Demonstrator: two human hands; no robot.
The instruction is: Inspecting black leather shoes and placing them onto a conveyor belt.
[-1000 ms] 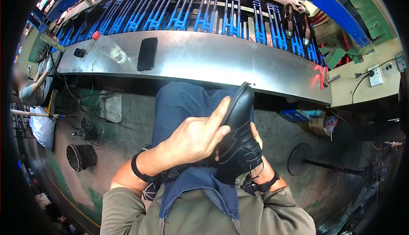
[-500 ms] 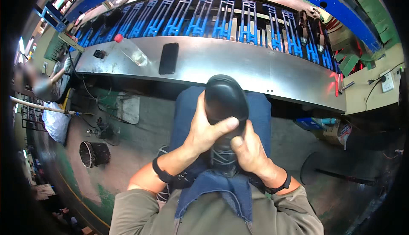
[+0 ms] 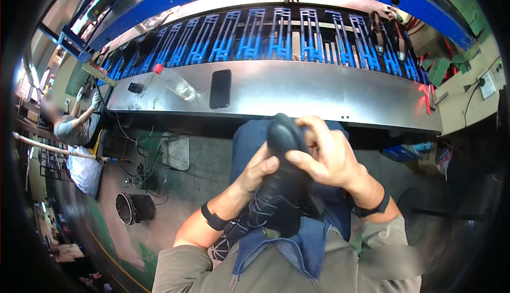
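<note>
Checking the shoe (image 3: 284, 187) over by touch seemed the step in hand: it was held above the lap (image 3: 246, 145), toe (image 3: 280, 128) pointing forward, laces (image 3: 260, 208) to the left. The left hand (image 3: 257, 171) clasped its left side, while the right hand (image 3: 330, 157) set a thumb just behind the toe, its fingers curled, whether gripping I could not tell. Beyond, apart from the shoe, lay the bench (image 3: 297, 88); the next move likely called for a firm left grip and a light right touch along the toe.
</note>
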